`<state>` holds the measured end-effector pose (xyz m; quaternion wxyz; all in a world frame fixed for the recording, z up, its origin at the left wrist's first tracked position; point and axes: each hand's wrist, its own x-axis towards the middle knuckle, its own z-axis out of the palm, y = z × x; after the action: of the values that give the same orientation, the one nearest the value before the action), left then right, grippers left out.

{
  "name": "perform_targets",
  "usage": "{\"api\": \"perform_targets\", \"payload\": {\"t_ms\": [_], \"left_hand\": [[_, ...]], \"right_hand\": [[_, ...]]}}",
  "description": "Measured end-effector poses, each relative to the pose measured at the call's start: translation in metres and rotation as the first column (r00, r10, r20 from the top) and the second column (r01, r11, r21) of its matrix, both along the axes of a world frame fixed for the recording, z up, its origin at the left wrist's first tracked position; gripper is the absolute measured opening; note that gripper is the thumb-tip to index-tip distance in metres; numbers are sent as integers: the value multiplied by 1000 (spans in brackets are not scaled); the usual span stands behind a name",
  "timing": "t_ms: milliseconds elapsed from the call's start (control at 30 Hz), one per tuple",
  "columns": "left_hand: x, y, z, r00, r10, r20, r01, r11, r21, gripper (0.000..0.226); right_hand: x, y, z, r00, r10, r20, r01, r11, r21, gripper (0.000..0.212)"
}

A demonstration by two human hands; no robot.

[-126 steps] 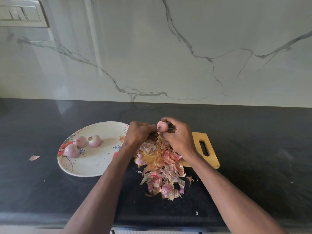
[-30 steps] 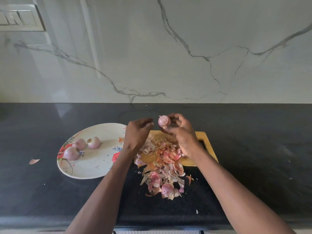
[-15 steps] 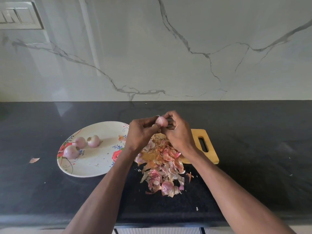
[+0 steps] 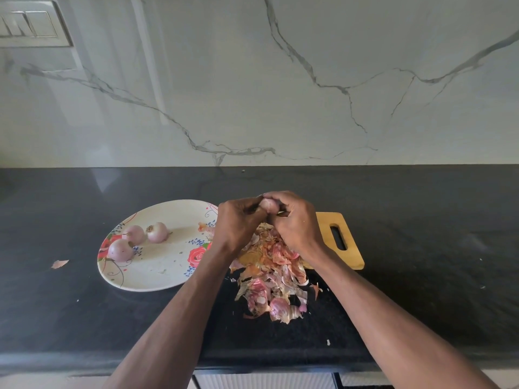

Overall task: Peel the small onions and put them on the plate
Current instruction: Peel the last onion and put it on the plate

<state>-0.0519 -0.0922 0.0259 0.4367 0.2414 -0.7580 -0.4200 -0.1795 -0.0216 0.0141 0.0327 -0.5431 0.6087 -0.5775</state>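
Honestly, small pale-pink onion (image 4: 267,204) pinched between left hand (image 4: 238,224) and right hand (image 4: 295,223), above heap of papery pink-orange peels (image 4: 269,273). Slick bulb could squirt out, roll across black stone table (image 4: 421,234), miss white floral plate (image 4: 157,270).

You are standing in a home kitchen: black stone countertop (image 4: 84,318), veined marble backsplash (image 4: 280,80), switch plate (image 4: 31,25) on the wall, floral plate (image 4: 168,265), wooden cutting board (image 4: 348,240), and onion skins (image 4: 269,279) heaped on the counter.
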Motion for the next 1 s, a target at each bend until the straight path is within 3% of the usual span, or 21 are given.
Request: {"api": "perform_targets", "payload": {"t_ms": [500,700,800,900,1000], "left_hand": [[3,-6,3,999,40,-17,-39,997,64,23],[0,-15,3,988,148,-49,-134,968,213,19],[1,-16,2,970,224,94,-231,970,75,19],[3,-16,3,946,248,210,-251,968,-13,35],[7,-19,8,993,106,50,-112,983,143,36]], "right_hand": [[-1,-2,4,943,96,320,-118,992,50,43],[-4,-6,9,780,208,591,-241,970,-24,47],[-5,-7,9,710,249,659,-286,957,-54,47],[-7,-9,7,750,227,621,-281,960,-11,51],[-9,-7,7,791,205,576,-274,961,33,54]]}}
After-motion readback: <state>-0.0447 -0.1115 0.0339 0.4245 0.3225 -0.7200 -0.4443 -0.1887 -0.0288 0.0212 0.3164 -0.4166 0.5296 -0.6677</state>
